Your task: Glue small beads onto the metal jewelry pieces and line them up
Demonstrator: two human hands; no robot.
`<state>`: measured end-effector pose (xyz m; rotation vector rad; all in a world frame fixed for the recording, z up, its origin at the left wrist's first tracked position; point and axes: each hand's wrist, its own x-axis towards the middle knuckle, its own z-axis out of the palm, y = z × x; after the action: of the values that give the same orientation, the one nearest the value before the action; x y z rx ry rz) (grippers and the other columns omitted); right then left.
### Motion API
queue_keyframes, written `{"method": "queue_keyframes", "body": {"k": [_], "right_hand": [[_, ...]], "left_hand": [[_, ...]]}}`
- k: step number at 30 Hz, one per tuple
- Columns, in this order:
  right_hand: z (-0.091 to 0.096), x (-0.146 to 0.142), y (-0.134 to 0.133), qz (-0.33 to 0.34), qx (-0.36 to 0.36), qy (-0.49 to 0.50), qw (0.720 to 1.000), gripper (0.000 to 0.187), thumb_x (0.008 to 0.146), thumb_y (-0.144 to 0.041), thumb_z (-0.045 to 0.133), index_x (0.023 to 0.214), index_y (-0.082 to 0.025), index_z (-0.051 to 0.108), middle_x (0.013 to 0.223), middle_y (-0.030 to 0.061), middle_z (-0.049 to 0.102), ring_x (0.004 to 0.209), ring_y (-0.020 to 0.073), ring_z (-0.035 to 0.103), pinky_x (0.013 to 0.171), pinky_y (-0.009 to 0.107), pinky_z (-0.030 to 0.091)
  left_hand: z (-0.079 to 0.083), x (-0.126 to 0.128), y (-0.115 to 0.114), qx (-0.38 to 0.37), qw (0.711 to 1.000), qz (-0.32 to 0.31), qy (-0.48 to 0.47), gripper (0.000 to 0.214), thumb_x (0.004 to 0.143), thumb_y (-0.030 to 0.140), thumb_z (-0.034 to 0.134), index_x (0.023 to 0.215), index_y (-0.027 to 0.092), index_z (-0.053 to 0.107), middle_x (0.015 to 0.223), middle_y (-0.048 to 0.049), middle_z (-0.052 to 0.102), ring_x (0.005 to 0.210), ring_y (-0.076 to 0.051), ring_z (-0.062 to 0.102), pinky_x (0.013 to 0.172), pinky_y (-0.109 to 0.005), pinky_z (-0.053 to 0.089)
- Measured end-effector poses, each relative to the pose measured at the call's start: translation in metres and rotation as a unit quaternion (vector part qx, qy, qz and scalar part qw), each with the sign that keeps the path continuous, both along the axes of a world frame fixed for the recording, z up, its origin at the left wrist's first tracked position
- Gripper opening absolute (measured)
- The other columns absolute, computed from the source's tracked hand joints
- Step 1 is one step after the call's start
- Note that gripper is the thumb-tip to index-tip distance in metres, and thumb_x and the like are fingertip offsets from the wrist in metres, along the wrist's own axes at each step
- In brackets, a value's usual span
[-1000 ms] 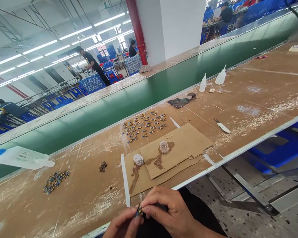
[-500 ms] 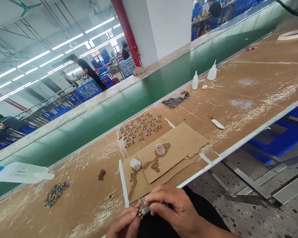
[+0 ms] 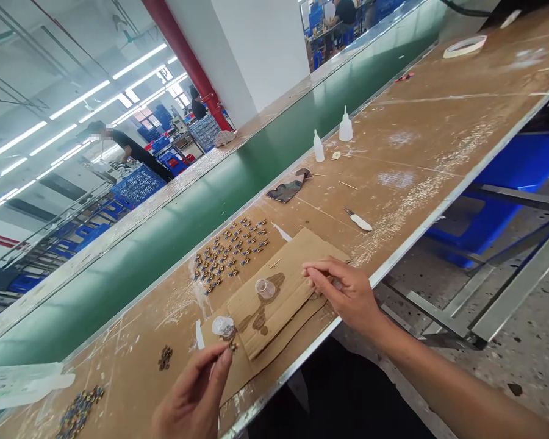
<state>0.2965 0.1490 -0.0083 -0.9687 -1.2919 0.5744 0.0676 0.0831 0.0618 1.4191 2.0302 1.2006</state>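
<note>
Cardboard (image 3: 302, 249) lies under the right hand (image 3: 346, 291), fingertips close together, any hold unclear. The left hand (image 3: 193, 389) pinches a part (image 3: 233, 346) near a cup (image 3: 223, 327).

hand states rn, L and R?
Left hand: closed, pinching a small part between thumb and index finger.
Right hand: fingers curled, over the cardboard; can't tell if it holds anything.

Small part (image 3: 233, 347): pinched at the fingertips of the left hand (image 3: 193, 390), mostly hidden.
Blue-and-gold parts (image 3: 233, 272): spread out, mostly spaced apart, beyond that hand.
Heaped parts (image 3: 78, 412): piled loosely, left of it.
</note>
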Motion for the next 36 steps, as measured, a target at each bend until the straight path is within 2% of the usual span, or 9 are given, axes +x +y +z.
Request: {"method": "queue_keyframes", "body": {"k": [3,7,12,21,36], "right_hand": [[-0.003,0.001,0.004,-0.001,-0.004,-0.011,1.0,0.015,0.088,-0.022,0.05,0.091,-0.018,0.065,0.077,0.0018,0.065,0.063,0.0087,0.059,0.056,0.02,0.048],[-0.005,0.001,0.004,-0.01,-0.002,-0.017,1.0,0.017,0.088,-0.021,0.049,0.092,-0.018,0.065,0.074,0.0013,0.063,0.063,0.0087,0.057,0.06,0.02,0.047],[-0.005,0.003,0.006,-0.015,0.006,-0.026,1.0,0.015,0.088,-0.018,0.05,0.089,-0.018,0.065,0.069,0.0,0.059,0.062,0.0078,0.053,0.059,0.02,0.043],[-0.005,0.005,0.006,-0.019,0.027,-0.032,0.999,0.016,0.088,-0.016,0.048,0.089,-0.016,0.063,0.07,0.0001,0.06,0.063,0.0071,0.053,0.061,0.018,0.043],[-0.003,0.006,0.005,-0.02,0.017,-0.026,0.999,0.017,0.088,-0.016,0.046,0.089,-0.017,0.063,0.07,-0.0001,0.061,0.063,0.0075,0.054,0.061,0.019,0.045]], "left_hand": [[0.008,0.004,0.028,-0.037,0.995,-0.053,0.074,0.037,0.062,0.052,0.071,0.082,0.022,0.073,0.084,-0.0029,0.074,0.081,-0.021,0.068,0.08,-0.03,0.053],[0.011,0.013,0.06,-0.038,0.975,-0.126,0.18,0.033,0.07,0.053,0.063,0.082,0.023,0.071,0.084,-0.0017,0.073,0.08,-0.021,0.066,0.077,-0.033,0.051],[0.015,0.029,0.083,-0.042,0.949,-0.171,0.261,0.029,0.073,0.052,0.057,0.076,0.025,0.069,0.079,0.0004,0.072,0.079,-0.021,0.065,0.073,-0.032,0.048],[0.015,0.04,0.09,-0.038,0.933,-0.194,0.3,0.028,0.071,0.051,0.056,0.074,0.026,0.069,0.075,0.0018,0.071,0.073,-0.019,0.066,0.066,-0.028,0.048],[0.014,0.042,0.091,0.004,0.912,-0.226,0.342,0.026,0.076,0.048,0.054,0.074,0.026,0.068,0.073,0.0013,0.071,0.07,-0.019,0.065,0.068,-0.028,0.048]]}}
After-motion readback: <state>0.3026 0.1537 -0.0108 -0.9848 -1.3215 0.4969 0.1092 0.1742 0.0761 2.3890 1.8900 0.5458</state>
